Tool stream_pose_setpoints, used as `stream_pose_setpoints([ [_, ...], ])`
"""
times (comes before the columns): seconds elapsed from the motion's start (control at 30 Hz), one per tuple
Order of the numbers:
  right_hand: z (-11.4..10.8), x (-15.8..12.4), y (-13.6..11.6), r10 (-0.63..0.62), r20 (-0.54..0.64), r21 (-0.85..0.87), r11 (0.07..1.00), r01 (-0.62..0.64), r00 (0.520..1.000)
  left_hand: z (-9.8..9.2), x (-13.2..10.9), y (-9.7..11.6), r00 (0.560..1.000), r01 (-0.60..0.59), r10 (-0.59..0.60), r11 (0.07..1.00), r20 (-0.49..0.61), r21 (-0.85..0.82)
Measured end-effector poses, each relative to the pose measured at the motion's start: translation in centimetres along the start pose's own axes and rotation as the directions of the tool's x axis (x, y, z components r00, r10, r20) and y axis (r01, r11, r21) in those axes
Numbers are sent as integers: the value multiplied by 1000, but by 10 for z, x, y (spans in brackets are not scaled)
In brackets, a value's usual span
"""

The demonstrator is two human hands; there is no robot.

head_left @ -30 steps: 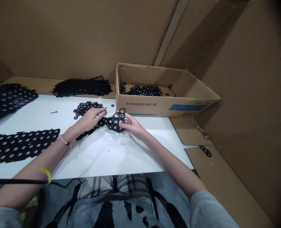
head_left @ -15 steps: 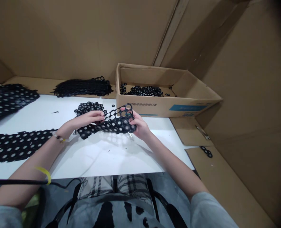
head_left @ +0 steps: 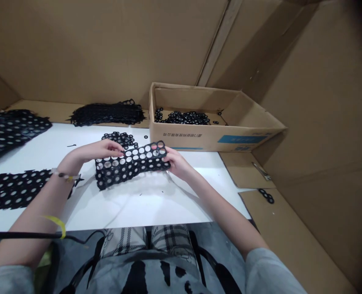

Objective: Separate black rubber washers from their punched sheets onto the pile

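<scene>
A black perforated rubber sheet point(head_left: 128, 165), full of round holes, is stretched between both hands a little above the white table point(head_left: 132, 204). My left hand point(head_left: 98, 150) pinches its upper left edge. My right hand point(head_left: 175, 161) grips its right end with fingers curled round it. A small heap of loose black rings point(head_left: 119, 138) lies on the table just behind the sheet.
An open cardboard box point(head_left: 211, 136) with several black rings inside stands behind my right hand. More perforated sheets lie at the left point(head_left: 12, 190), far left point(head_left: 12, 128) and stacked at the back point(head_left: 106, 113). Cardboard walls surround the table. A black cable point(head_left: 21, 234) crosses the near edge.
The sheet was crumpled on the table between my hands; both hands have lifted it and pulled it out flat, my left hand moving left.
</scene>
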State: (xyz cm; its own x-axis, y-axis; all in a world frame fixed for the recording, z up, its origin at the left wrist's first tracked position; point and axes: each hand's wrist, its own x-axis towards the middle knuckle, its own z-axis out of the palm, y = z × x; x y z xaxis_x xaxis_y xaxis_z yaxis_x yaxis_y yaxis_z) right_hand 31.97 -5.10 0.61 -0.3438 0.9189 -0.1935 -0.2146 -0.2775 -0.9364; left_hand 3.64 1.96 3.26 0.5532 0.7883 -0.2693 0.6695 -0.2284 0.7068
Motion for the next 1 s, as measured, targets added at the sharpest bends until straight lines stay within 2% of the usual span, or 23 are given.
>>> stream_pose_setpoints([
  [0.1, -6, 12, 16, 55, -169, -217, 972, -91, 984, 6, 11, -3, 984, 42, -15, 988, -178, 151],
  [0.17, -10, 17, 26, 47, -212, -312, 943, -113, 976, 11, 15, -3, 980, 31, 7, 982, -199, 188],
  [0.3, -15, 17, 27, -18, -193, -402, 913, -62, 981, 21, 16, 4, 980, -13, 49, 983, -194, 182],
  [0.37, -15, 15, 20, -24, -205, -357, 933, -51, 979, 24, 16, 5, 986, -27, 53, 987, -160, 157],
  [0.47, -15, 11, 9, 27, -221, -125, 991, -55, 975, 23, 16, 1, 998, -28, 37, 988, -57, 155],
  [0.53, -16, 11, 6, 27, -243, -29, 999, -36, 970, 18, 14, -5, 1000, -16, 14, 987, 9, 161],
  [0.6, -18, 12, 7, 27, -281, -77, 996, -50, 959, 9, 11, -13, 996, 17, -29, 988, 79, 151],
  [0.7, -19, 14, 13, 66, -306, -267, 952, -152, 950, -3, 6, -22, 985, 88, -107, 986, 135, 139],
  [0.77, -16, 14, 17, 106, -281, -314, 929, -196, 954, -7, 5, -22, 990, 113, -124, 981, 62, 160],
  [0.83, -12, 14, 19, 136, -217, -260, 947, -191, 967, -4, 5, -13, 987, 86, -56, 976, -152, 199],
  [0.87, -9, 13, 19, 145, -180, -209, 961, -182, 973, 1, 6, -6, 957, 52, 18, 971, -288, 232],
  [0.9, -7, 12, 18, 150, -148, -154, 973, -173, 978, 7, 6, 3, 901, 5, 111, 964, -420, 267],
  [0.93, -4, 11, 18, 155, -123, -102, 980, -168, 980, 16, 6, 12, 840, -45, 206, 948, -502, 315],
  [0.97, -2, 10, 17, 159, -104, -61, 984, -166, 982, 26, 6, 21, 793, -91, 283, 931, -540, 354],
  [1.0, -1, 10, 17, 161, -87, -33, 986, -164, 983, 36, 6, 30, 794, -156, 339, 916, -505, 370],
])
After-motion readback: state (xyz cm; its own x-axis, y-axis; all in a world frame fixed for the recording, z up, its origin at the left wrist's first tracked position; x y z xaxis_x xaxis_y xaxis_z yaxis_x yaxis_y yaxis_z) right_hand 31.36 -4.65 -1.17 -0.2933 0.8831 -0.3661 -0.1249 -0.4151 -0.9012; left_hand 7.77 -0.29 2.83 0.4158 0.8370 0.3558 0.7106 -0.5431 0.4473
